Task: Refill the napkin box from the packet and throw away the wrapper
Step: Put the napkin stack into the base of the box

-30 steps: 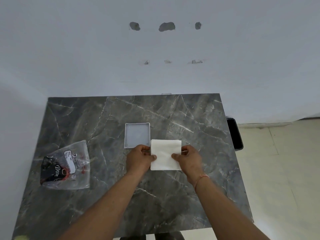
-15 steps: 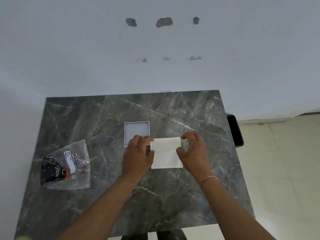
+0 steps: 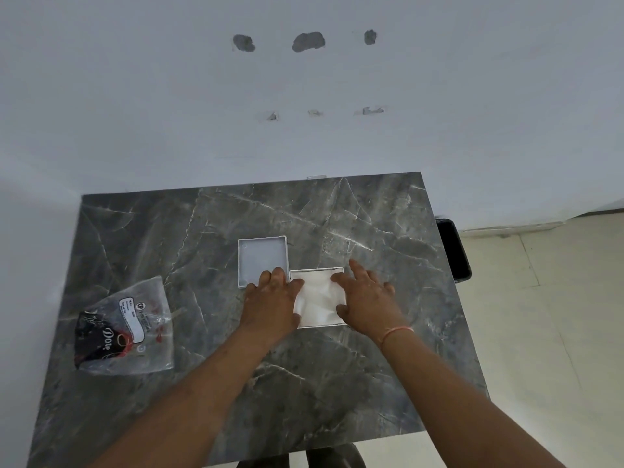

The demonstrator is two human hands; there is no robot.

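Note:
A stack of white napkins (image 3: 319, 297) lies inside a shallow white square box (image 3: 317, 269) at the middle of the table. My left hand (image 3: 270, 300) rests flat over the stack's left edge, fingertips reaching the near rim of an empty white square tray (image 3: 261, 256) that touches the box's far left corner. My right hand (image 3: 366, 298) lies palm down on the stack's right side with fingers spread. The clear plastic wrapper (image 3: 126, 327), printed black and red, lies flat at the table's left, away from both hands.
The dark marble table (image 3: 337, 383) stands against a white wall. A black bin (image 3: 452, 249) sits on the floor just past the table's right edge. Pale floor tiles lie to the right.
Both hands held the napkin stack by its sides above the table; now the stack sits down in the box and both hands lie flat on top of it.

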